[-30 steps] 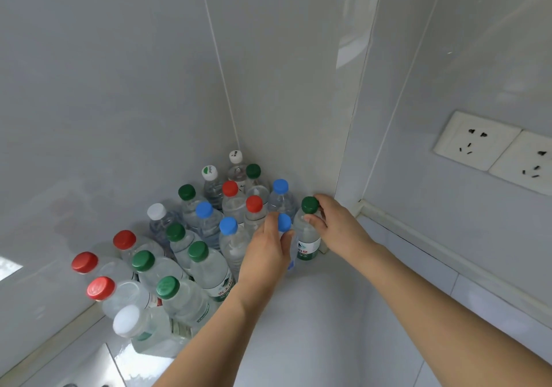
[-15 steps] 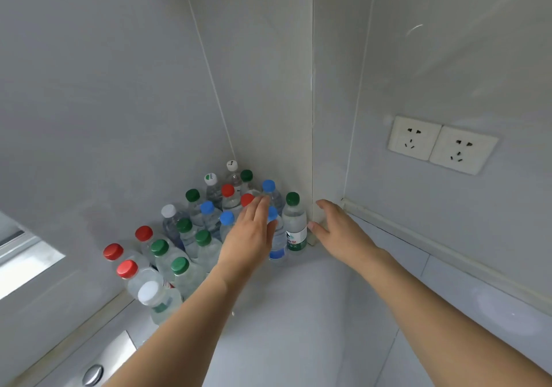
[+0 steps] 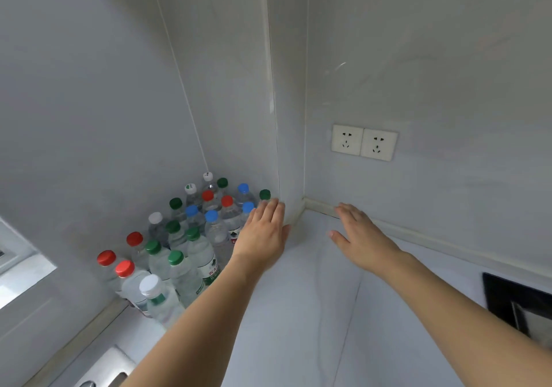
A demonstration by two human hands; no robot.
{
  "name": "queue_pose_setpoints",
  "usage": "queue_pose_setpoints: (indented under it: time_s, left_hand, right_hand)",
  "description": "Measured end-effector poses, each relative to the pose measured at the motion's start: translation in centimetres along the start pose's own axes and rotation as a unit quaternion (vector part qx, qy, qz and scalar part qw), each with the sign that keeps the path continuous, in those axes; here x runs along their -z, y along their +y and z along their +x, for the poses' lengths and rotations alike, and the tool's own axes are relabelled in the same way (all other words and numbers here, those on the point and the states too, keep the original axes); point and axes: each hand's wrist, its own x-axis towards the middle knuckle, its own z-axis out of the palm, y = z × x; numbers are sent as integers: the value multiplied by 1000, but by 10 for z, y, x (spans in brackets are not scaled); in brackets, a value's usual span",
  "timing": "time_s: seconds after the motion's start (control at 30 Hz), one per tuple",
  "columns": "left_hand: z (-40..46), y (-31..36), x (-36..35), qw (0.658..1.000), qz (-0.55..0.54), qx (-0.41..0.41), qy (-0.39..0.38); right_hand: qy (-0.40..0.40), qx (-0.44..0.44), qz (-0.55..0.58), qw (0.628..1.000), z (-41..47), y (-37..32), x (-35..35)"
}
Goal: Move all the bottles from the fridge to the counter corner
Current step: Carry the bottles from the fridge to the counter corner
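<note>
Several clear plastic water bottles (image 3: 197, 249) with red, green, blue and white caps stand packed together in the counter corner against the grey walls. A green-capped bottle (image 3: 264, 194) is the rightmost, beside the wall's edge, partly hidden by my left hand. My left hand (image 3: 263, 234) hovers in front of the right side of the cluster, palm down, fingers apart, holding nothing. My right hand (image 3: 358, 237) is further right over bare counter (image 3: 298, 312), fingers spread and empty, apart from the bottles.
Two white wall sockets (image 3: 364, 142) sit on the right wall above a low backsplash strip (image 3: 418, 237). A dark cooktop edge (image 3: 516, 303) shows at the right. A metal sink rim (image 3: 104, 368) lies bottom left, and a window ledge (image 3: 21, 270) at far left.
Both hands let go of the blue-capped and green-capped bottles and drew back with fingers spread. My right hand moved right, away from the cluster. The view swung right and pulled back.
</note>
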Motion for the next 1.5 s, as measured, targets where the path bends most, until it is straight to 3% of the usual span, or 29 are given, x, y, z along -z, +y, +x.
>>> queue_pose_setpoints:
  time_s: [0.57, 1.17, 1.5]
  left_hand:
    - [3, 191, 11, 987, -11, -158, -36]
    - [-83, 623, 7, 910, -36, -412, -33]
    - [-156, 800, 18, 847, -79, -526, -20]
  right_hand:
    - [71, -140, -32, 987, -176, 84, 86]
    - [190, -375, -55, 906, -519, 282, 210]
    - [241, -470, -57, 847, -687, 336, 249]
